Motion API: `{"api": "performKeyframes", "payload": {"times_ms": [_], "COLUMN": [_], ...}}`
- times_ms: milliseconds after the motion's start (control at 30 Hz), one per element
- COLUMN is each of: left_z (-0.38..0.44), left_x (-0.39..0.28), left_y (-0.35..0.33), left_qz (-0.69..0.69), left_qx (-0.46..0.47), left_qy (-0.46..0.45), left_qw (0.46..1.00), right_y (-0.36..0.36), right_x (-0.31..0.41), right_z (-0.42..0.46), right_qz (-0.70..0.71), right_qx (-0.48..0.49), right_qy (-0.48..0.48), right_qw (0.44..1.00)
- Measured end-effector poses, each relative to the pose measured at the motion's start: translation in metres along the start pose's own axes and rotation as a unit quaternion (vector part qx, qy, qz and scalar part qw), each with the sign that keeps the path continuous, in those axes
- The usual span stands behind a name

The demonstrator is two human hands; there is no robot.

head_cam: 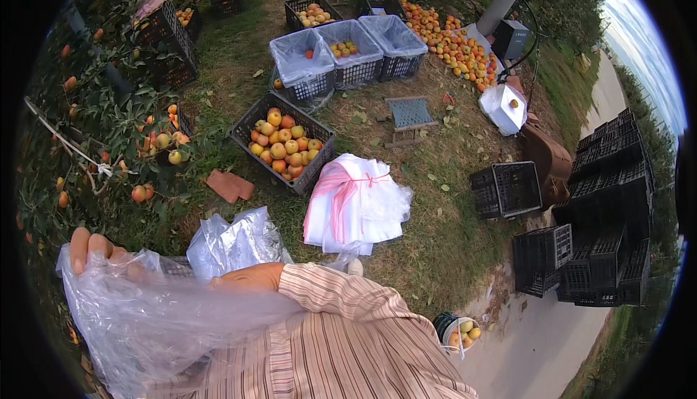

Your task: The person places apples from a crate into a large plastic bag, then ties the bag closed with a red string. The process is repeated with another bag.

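Note:
At the lower left, my left hand (103, 252) grips the upper edge of a crumpled clear plastic bag (141, 323), its fingertips bent over the film. My right hand (253, 278) reaches in from a striped sleeve and touches the same bag. Blurred film covers its fingers, so I cannot see how they close. Just beyond my right hand lies a folded, shiny plastic sheet (237, 244), with part of a dark crate showing beside it. Farther ahead on the grass, a stack of white bags (354, 208) with pink edges is tied with red string.
A black crate of apples (283, 148) stands ahead, near bricks (230, 185). Beyond are plastic-lined crates (351, 53), a low stool (409, 116) and an apple pile (452, 45). Stacked black crates (604, 208) and an apple bucket (462, 335) stand right; apple branches (109, 105) crowd the left.

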State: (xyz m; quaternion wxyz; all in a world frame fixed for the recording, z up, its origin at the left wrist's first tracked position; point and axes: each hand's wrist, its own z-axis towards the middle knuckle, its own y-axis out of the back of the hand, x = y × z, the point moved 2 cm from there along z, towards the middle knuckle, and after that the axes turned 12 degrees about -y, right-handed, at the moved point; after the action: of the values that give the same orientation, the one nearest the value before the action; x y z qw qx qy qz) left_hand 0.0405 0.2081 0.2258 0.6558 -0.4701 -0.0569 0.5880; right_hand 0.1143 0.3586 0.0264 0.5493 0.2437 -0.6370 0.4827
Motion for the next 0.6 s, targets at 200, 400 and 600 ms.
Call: {"api": "performKeyframes", "payload": {"times_ms": [200,400,600], "left_z": [-0.073,-0.153,-0.175], "left_x": [-0.089,-0.073,-0.007], "left_y": [0.126,0.279,0.335], "left_qz": [0.134,0.327,0.398], "left_qx": [-0.269,-0.499,-0.536], "left_qy": [-0.065,0.047,0.167], "left_qw": [0.952,0.801,0.726], "right_y": [-0.023,-0.019,0.023], "right_x": [-0.045,-0.015,-0.029], "right_z": [-0.057,-0.087,-0.128], "right_qz": [0.342,-0.283,-0.197], "right_qx": [-0.007,-0.197,-0.418], "right_qy": [0.004,-0.337,-0.202], "right_qw": [0.940,0.876,0.863]}}
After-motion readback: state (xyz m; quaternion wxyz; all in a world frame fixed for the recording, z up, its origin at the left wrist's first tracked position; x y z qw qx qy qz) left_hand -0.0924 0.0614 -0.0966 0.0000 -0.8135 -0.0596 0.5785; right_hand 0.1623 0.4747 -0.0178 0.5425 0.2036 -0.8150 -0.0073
